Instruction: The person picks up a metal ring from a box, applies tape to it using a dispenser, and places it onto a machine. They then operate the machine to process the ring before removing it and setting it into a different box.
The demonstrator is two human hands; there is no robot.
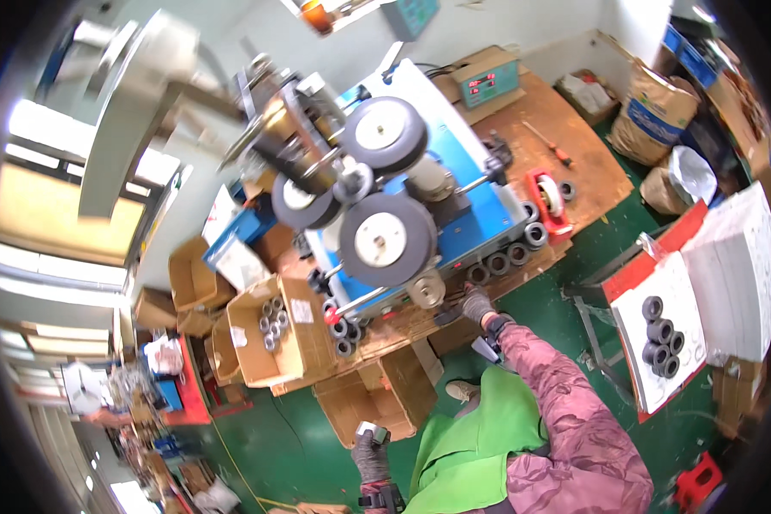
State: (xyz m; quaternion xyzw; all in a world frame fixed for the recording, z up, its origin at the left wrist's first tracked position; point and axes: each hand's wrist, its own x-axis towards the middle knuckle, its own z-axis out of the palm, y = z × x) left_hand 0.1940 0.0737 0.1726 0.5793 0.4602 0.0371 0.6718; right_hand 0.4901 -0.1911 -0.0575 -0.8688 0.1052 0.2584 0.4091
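Note:
My left hand (371,461), in a grey knit glove, is raised beside an open cardboard box (360,409). Its fingers close on a small silvery-white piece (372,432), too small to make out further. My right hand (477,305), also gloved, reaches to the front edge of a blue-topped machine (475,210), near a row of dark rings (498,263). Whether its fingers hold anything is hidden by blur and angle. Dark grey wheels with pale hubs, among them a large front wheel (387,240), sit on the machine. A round metal part (427,289) lies just left of my right hand.
A cardboard box of metal rings (261,343) stands left of the machine. On the wooden bench (565,128) are a screwdriver (548,144), a red tape dispenser (548,201) and a display box (488,83). Several dark rings (660,332) lie on a white-topped stand at right.

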